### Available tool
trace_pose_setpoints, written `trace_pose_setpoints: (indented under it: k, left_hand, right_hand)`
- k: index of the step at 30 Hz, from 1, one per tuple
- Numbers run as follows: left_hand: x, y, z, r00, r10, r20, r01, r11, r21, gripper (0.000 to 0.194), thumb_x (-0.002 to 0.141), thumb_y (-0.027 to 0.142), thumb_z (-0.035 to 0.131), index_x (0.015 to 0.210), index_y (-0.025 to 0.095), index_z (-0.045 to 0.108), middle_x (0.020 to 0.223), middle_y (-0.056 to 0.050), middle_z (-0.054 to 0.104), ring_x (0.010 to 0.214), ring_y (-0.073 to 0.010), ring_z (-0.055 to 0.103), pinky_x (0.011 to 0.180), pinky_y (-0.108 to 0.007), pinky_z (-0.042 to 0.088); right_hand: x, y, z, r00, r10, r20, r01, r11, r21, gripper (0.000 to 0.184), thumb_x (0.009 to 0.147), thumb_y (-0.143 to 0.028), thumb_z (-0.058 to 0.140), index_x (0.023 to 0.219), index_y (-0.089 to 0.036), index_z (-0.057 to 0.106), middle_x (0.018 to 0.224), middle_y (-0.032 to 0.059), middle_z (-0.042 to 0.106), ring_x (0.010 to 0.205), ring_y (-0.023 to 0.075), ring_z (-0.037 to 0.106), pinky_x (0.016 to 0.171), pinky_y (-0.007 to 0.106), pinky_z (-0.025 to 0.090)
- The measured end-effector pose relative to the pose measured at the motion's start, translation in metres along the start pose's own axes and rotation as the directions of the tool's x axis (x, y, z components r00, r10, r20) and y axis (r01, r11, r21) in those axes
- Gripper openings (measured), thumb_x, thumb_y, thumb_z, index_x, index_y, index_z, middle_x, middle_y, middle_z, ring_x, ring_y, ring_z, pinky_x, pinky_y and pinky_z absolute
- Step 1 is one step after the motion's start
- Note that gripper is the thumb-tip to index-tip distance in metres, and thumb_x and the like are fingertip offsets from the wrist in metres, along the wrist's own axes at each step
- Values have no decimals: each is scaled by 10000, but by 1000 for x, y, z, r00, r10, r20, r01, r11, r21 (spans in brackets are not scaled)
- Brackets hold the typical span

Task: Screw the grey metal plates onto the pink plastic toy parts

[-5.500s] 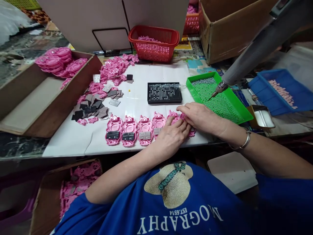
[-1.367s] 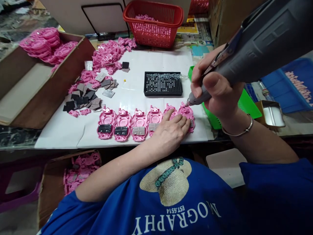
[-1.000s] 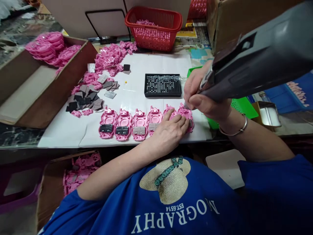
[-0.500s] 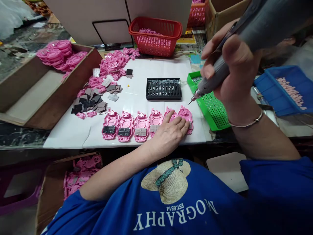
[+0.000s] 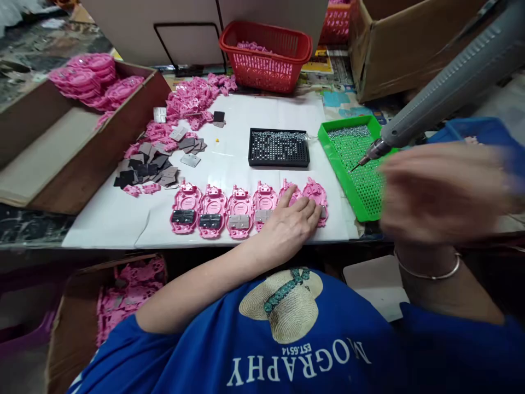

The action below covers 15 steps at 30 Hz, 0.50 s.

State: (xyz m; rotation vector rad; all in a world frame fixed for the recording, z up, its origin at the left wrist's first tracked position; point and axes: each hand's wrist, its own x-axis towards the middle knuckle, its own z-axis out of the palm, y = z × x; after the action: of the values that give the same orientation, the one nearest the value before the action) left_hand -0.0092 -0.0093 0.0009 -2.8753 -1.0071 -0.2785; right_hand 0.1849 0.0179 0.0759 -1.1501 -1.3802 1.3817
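Several pink plastic casings [image 5: 240,204] lie in a row along the front of the white sheet. Small black plates [image 5: 210,221] and grey plates [image 5: 239,221] sit across their lower parts. My left hand [image 5: 287,227] rests with fingers stretched over the two rightmost casings, partly covering them. My right hand [image 5: 441,194] is smeared by motion at the right, below a grey electric screwdriver [image 5: 441,98]. The screwdriver slants down over a green perforated tray [image 5: 342,169] and appears apart from the hand. Blur hides the right fingers.
A black perforated screw tray [image 5: 279,163] stands mid-sheet. Pink parts [image 5: 192,101] and loose plates [image 5: 147,164] are heaped left, beside a cardboard box [image 5: 118,137]. Behind stand a red basket [image 5: 266,71] and another carton [image 5: 394,54]. A blue tray [image 5: 492,128] is at right.
My right hand has come off the screwdriver and dropped lower and to the right. The screwdriver has swung right, its tip now over the green tray. My left hand stays on the casings.
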Motion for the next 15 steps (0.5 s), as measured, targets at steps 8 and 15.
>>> trace_pose_setpoints:
  k: [8,15]
  left_hand:
    - [0,0,1,1000,4,-10,-4,1000,1,407,956,121,439,1353,51,502,1329,-148,611,1271,-263,533,1180,-567,312]
    - [0,-1,1,1000,8,5,-8,1000,-9,401,965,115,437,1357,52,490,1284,-142,628,1215,-245,557,1203,-578,268]
  right_hand:
    - [41,32,19,957,-50,284,288,100,-952,264,902,-314,565,1028,-113,680,970,158,711,844,278,662,742,388,498]
    - [43,33,13,961,-32,274,272,265,-925,323,855,-192,561,1172,-147,607,899,71,722,757,197,650,710,325,465]
